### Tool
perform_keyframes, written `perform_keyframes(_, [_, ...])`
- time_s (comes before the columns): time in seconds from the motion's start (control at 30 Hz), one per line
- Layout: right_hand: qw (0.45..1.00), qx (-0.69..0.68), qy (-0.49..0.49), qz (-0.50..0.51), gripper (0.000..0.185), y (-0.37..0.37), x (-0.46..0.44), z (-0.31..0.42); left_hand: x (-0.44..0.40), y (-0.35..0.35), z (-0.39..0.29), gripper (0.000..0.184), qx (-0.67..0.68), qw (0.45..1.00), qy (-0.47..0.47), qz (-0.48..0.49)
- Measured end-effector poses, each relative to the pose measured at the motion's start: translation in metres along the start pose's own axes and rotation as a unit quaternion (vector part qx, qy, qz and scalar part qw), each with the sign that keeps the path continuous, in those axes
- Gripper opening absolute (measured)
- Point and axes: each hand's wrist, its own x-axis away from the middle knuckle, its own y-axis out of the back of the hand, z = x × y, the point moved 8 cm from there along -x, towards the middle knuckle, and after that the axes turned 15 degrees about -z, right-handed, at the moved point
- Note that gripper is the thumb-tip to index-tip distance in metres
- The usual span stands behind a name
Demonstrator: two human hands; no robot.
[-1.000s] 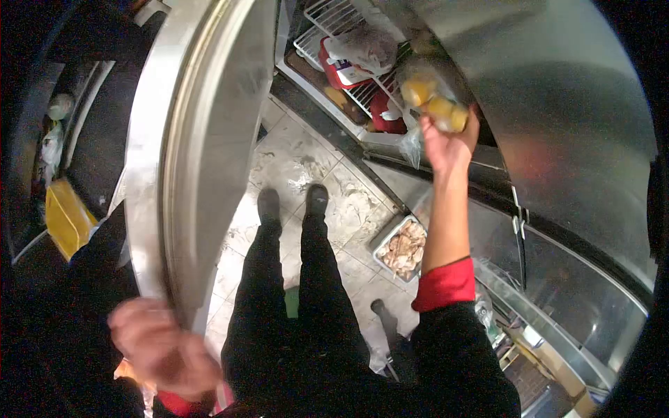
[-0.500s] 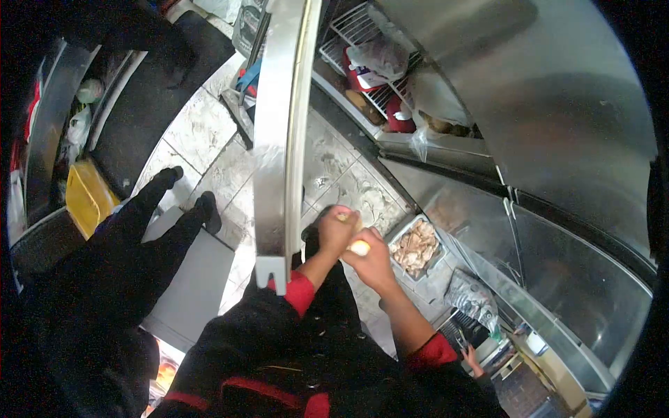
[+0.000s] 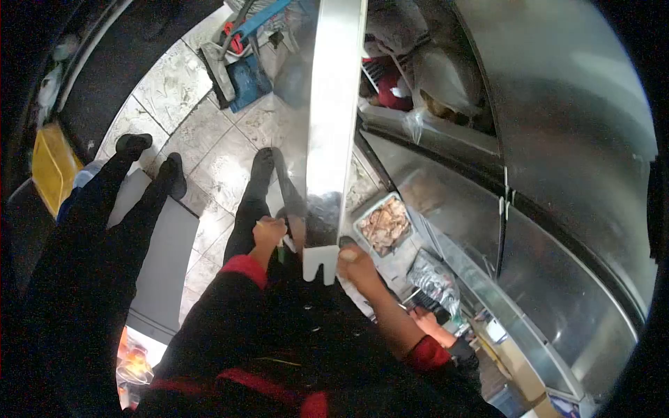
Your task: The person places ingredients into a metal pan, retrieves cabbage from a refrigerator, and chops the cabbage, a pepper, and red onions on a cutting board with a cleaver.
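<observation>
A steel refrigerator door point(image 3: 333, 125) stands ajar between my two hands. On its left side, my left hand point(image 3: 270, 231) is closed in a fist; a small pale, greenish sliver shows below it, too little to name. My right hand point(image 3: 357, 266) is at the right side of the door's lower end, its fingers curled against or right beside the edge. Something pale shows at its thumb, and I cannot tell what it is. Beyond the right hand, a tray of raw meat pieces point(image 3: 385, 224) sits low by the steel cabinet.
Refrigerator shelves hold bagged food point(image 3: 446, 83). Steel doors point(image 3: 564, 174) line the right. Silver plastic bags point(image 3: 433, 279) lie by the tray, with another person's hand point(image 3: 428, 324) close below. Another person's dark-clad legs point(image 3: 150, 209) are at left, near a yellow crate point(image 3: 54, 167). A blue dustpan point(image 3: 247, 80) rests on the tiles point(image 3: 209, 136).
My hands, together around a pale yellowish item before, are now apart on either side of the door. The door appears farther right, and the view has shifted.
</observation>
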Motion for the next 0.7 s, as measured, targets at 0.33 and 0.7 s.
perform_keyframes(0.33, [0.973, -0.139, 0.141, 0.118, 0.025, 0.062, -0.116, 0.138, 0.035, 0.021, -0.084, 0.034, 0.095, 0.923, 0.231, 0.292])
perform_keyframes(0.7, [0.88, -0.388, -0.162, 0.22, 0.042, -0.029, -0.072, -0.032, 0.119, -0.064, -0.187, 0.05, 0.184, 0.852, 0.187, 0.454])
